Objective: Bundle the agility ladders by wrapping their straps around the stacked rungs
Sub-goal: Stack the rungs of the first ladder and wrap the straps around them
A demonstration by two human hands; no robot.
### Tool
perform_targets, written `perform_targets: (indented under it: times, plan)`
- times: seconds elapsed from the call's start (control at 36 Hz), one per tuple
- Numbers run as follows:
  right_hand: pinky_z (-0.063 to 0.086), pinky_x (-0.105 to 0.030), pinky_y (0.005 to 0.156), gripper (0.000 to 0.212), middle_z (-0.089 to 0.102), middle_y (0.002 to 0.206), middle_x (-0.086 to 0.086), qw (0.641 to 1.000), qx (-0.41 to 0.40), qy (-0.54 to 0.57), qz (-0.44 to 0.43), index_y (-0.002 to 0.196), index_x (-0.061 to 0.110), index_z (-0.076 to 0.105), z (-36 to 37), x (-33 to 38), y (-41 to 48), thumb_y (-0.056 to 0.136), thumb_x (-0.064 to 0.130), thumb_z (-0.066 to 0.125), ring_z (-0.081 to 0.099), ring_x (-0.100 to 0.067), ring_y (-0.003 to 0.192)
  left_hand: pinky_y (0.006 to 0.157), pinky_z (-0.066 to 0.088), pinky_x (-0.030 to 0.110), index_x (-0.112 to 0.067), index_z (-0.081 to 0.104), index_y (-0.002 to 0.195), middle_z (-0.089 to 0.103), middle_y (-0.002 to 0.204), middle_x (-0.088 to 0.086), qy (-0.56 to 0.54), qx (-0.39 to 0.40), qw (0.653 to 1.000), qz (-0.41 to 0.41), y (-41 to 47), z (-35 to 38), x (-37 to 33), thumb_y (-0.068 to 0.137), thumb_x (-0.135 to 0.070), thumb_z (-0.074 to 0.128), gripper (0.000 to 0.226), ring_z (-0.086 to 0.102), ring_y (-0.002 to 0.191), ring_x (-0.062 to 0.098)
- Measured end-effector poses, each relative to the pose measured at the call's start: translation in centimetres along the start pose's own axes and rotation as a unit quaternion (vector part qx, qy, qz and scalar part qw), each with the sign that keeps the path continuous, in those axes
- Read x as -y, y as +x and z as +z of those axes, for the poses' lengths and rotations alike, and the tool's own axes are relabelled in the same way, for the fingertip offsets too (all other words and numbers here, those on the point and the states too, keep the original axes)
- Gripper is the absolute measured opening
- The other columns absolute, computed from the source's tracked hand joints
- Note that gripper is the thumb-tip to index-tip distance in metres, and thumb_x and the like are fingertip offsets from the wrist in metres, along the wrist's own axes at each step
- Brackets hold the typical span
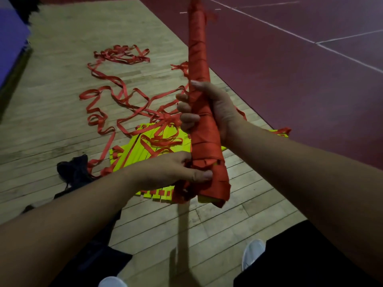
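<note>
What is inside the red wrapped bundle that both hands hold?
At its lower end, yellow rung ends peek out of the bundle. Higher up the red strap wrapping covers everything, and the right hand and left hand hide parts.

I stand in a sports hall. Under my white trainers (253,253) runs a pale floor of narrow wooden strips (62,112), the sort laid for indoor courts. Beside it lies a dark red playing surface (290,83) crossed by thin white painted lines (275,25). Training gear is spread on the boards: flat bright yellow ladder rungs (128,157) tangled with long red webbing straps (103,106). A blue surface (10,44) borders the wood at my far left; I cannot tell what it is.
</note>
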State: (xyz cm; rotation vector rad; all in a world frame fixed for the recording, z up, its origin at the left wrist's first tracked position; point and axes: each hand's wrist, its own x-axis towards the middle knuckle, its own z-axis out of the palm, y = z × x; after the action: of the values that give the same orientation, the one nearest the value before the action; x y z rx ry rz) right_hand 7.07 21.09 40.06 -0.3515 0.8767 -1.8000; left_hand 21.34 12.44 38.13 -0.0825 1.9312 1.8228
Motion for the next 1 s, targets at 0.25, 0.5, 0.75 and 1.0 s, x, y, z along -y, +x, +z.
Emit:
perform_targets:
  times: [0.25, 0.5, 0.75, 1.0]
  plan:
    - [0.04, -0.025, 0.046, 0.01, 0.044, 0.061, -0.009, 0.965, -0.193, -0.171, -0.051, 0.081, 0.007, 0.048, -0.4, -1.3, 0.3, 0.089, 0.004, 0.052, 0.042, -0.018, 0.042, 0.092, 0.057, 0.032, -0.032, 0.061, 0.11, 0.073, 0.114, 0.004, 0.176, 0.012, 0.977, -0.12, -0.2, -0.7, -0.8, 0.069, -0.059, 0.064, 0.049, 0.071, 0.101, 0.019]
    - [0.046, -0.027, 0.051, 0.022, 0.049, 0.072, 0.001, 0.85, -0.321, -0.357, -0.215, 0.099, 0.012, 0.052, 0.6, -2.4, 1.3, 0.088, 0.023, 0.068, 0.049, -0.013, 0.056, 0.05, 0.048, 0.023, -0.022, 0.061, 0.096, 0.067, 0.076, 0.001, 0.273, -0.146, 0.945, -0.107, 1.1, 0.1, 0.5, 0.086, -0.048, 0.071, 0.03, 0.062, 0.057, 0.016]
    - [0.049, -0.025, 0.052, 0.022, 0.058, 0.076, -0.011, 0.999, -0.011, -0.032, -0.041, 0.096, 0.01, 0.049, 3.3, -0.2, -1.6, 0.091, 0.03, 0.056, 0.055, -0.018, 0.053, 0.097, 0.055, 0.038, -0.025, 0.066, 0.112, 0.075, 0.109, -0.004, 0.069, 0.012, 0.997, -0.04, -0.9, -1.1, 0.1, 0.05, -0.042, 0.088, 0.068, 0.069, 0.108, 0.02]
    - [0.046, -0.025, 0.045, 0.01, 0.052, 0.061, -0.009, 0.979, -0.146, -0.142, -0.018, 0.085, 0.009, 0.053, 1.2, -1.4, -0.1, 0.093, 0.012, 0.058, 0.048, -0.018, 0.041, 0.077, 0.058, 0.032, -0.024, 0.066, 0.118, 0.073, 0.105, -0.002, 0.257, -0.001, 0.958, -0.125, -0.7, -2.7, -0.7, 0.07, -0.07, 0.071, 0.067, 0.071, 0.09, 0.018]
